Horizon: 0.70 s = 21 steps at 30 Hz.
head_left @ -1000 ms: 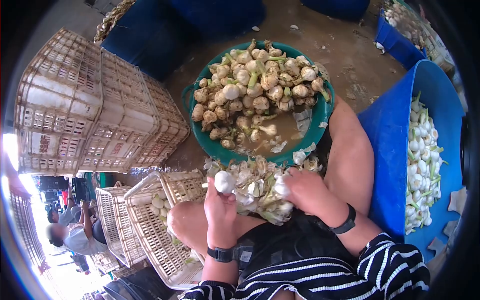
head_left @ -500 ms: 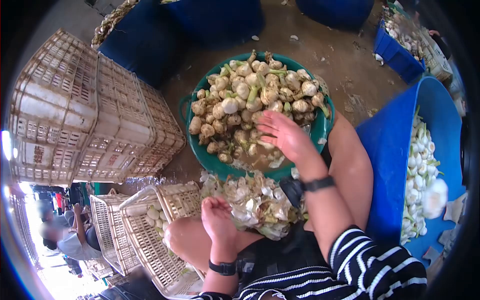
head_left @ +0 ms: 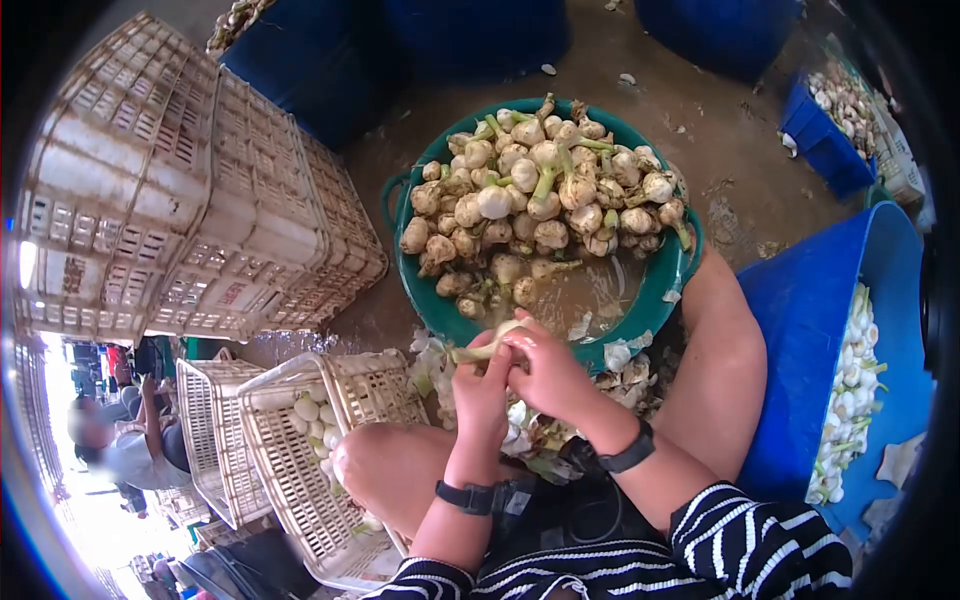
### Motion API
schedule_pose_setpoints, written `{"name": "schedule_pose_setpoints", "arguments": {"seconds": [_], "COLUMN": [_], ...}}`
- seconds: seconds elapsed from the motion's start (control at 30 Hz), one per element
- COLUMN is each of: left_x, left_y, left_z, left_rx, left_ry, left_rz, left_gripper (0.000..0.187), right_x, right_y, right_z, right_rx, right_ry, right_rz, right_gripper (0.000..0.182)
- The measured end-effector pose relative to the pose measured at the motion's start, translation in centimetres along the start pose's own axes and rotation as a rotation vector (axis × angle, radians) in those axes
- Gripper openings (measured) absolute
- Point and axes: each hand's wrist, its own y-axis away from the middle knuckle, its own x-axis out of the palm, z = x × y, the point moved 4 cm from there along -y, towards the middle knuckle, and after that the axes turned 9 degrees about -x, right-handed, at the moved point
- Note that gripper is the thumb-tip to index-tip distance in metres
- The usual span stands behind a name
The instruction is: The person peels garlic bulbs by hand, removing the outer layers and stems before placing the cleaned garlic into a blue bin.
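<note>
A garlic bulb with a pale stem (head_left: 478,352) is held between my two hands, over the near rim of the green tub (head_left: 425,310). My left hand (head_left: 482,390) is closed on its stem side. My right hand (head_left: 545,368) has its fingers pressed round the bulb end, which they partly hide. Many soil-stained garlic bulbs (head_left: 520,185) are heaped in the tub, with murky water showing at its near side. Loose garlic skins (head_left: 530,440) lie below my hands, between my knees.
Stacked white crates (head_left: 200,200) stand at the left. Nearer are white baskets (head_left: 290,480), one holding peeled bulbs (head_left: 315,420). A blue tub (head_left: 800,330) at the right holds white garlic (head_left: 850,390). Blue containers stand behind. A person (head_left: 145,440) sits far left.
My right hand has drawn back from the heap, and both hands have come together on a garlic bulb. The blurred bulb over the blue tub is gone. The view has shifted slightly.
</note>
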Motion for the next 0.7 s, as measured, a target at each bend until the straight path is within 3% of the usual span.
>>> {"name": "schedule_pose_setpoints", "arguments": {"seconds": [0.03, 0.1, 0.13, 0.2, 0.23, 0.33, 0.53, 0.57, 0.6, 0.7], "left_x": [0.5, 1.0, 0.8, 1.0, 1.1, 1.2, 1.0, 1.5, 1.9, 2.4], "left_y": [1.1, 2.4, 2.7, 3.3, 3.6, 4.1, 4.0, 4.2, 4.5, 5.6], "left_z": [-0.5, -1.0, -1.0, -1.1, -1.2, -0.4, 1.0, 1.0, 1.0, 1.3], "left_rx": [-0.01, -0.022, -0.02, 0.03, 0.055, 0.12, -0.019, 0.002, 0.0, 0.005], "left_ry": [-0.024, -0.008, -0.002, -0.044, -0.106, -0.126, -0.114, -0.034, -0.037, -0.089], "left_rz": [0.031, 0.123, 0.123, 0.184, 0.166, 0.153, 0.096, 0.142, 0.148, 0.146], "left_gripper": [0.032, 0.03, 0.03, 0.03, 0.03, 0.032, 0.038, 0.026, 0.026, 0.018], "right_x": [-0.9, -2.4, -2.8, -3.2, -3.1, -3.5, -4.8, -5.1, -5.2, -5.1], "right_y": [0.4, 1.6, 2.1, 2.5, 3.1, 4.0, 5.2, 5.2, 5.4, 5.7], "right_z": [0.6, 0.1, 0.2, 1.2, 1.1, 2.7, 2.9, 2.7, 2.4, 2.7], "right_rx": [-0.005, 0.278, 0.277, 0.066, 0.072, -0.069, 0.066, 0.145, 0.146, -0.07], "right_ry": [0.008, -0.417, -0.414, -0.233, -0.171, 0.04, -0.107, -0.179, -0.176, 0.03], "right_rz": [0.003, -0.085, -0.08, 0.059, 0.086, 0.001, -0.029, -0.023, -0.028, -0.072], "right_gripper": [0.022, 0.036, 0.036, 0.05, 0.057, 0.058, 0.057, 0.056, 0.056, 0.055]}}
